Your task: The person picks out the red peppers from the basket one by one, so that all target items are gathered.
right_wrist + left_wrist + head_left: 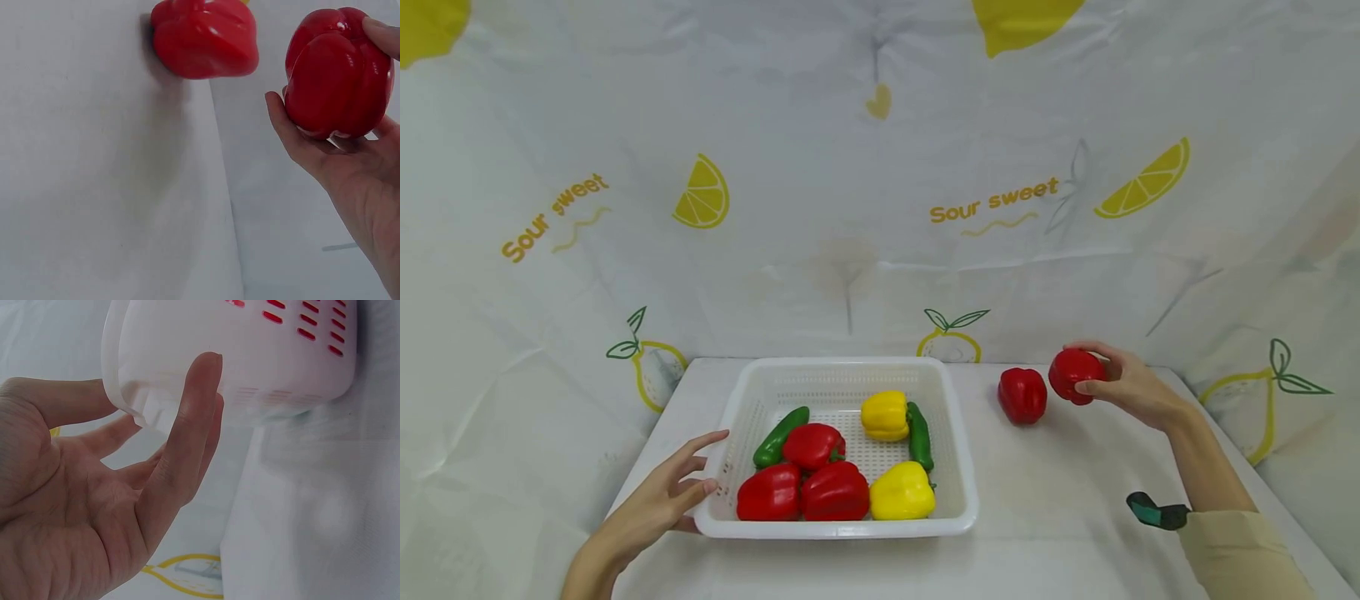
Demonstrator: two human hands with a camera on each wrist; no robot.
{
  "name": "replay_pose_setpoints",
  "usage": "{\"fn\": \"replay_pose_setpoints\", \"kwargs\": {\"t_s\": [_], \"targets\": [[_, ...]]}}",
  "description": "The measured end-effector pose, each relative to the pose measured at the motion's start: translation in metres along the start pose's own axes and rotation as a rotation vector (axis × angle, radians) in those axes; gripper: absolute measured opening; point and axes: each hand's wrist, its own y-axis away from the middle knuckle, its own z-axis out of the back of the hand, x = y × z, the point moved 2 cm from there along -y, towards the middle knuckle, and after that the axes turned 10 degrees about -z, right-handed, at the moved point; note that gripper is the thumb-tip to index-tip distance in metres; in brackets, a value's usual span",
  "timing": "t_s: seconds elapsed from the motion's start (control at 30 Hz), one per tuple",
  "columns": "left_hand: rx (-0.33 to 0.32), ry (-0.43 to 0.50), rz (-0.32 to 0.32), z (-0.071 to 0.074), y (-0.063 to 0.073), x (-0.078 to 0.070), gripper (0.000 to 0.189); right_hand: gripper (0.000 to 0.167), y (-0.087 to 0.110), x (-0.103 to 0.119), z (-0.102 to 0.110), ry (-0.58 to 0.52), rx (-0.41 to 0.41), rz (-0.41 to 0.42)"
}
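My right hand [1123, 383] grips a glossy red bell pepper [1073, 375], raised off the white table. In the right wrist view, the thumb lies over the red bell pepper [337, 81] and the fingers support its underside. Just left of it, a second red bell pepper [1022, 396] lies on the table. At the left side of a white plastic basket [958, 492], my left hand [658, 492] touches the rim with loosely bent fingers. The left wrist view has the left hand's fingers [200, 394] along the basket's outer wall [181, 344]; the thumb's tip is hidden behind the rim.
Inside the basket lie several red bell peppers [835, 493], two yellow bell peppers [902, 492] and two long green peppers [781, 437]. A lemon-printed white sheet [850, 208] hangs behind the table [1037, 492]. A dark strap-like piece [1157, 510] is by the right sleeve.
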Motion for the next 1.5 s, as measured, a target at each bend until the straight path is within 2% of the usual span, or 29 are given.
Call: {"fn": "replay_pose_setpoints", "kwargs": {"t_s": [0.23, 0.5, 0.83, 1.13, 1.5], "targets": [[0.003, -0.004, 0.005, 0.001, 0.000, 0.001, 0.073, 0.076, -0.004, -0.018, 0.006, 0.096, -0.026, -0.040], [0.010, -0.002, 0.008, 0.001, 0.000, 0.001, 0.073, 0.080, -0.009, -0.031, 0.004, 0.096, -0.026, -0.081], [0.012, 0.006, -0.006, 0.000, 0.001, 0.000, 0.072, 0.076, -0.020, -0.046, 0.001, 0.072, 0.033, -0.109], [0.007, -0.003, -0.005, 0.000, 0.001, 0.001, 0.072, 0.083, -0.027, -0.060, -0.002, 0.135, 0.025, -0.141], [0.008, -0.012, 0.015, 0.000, 0.000, 0.003, 0.072, 0.086, -0.029, -0.067, -0.005, 0.163, 0.051, -0.119]]}}
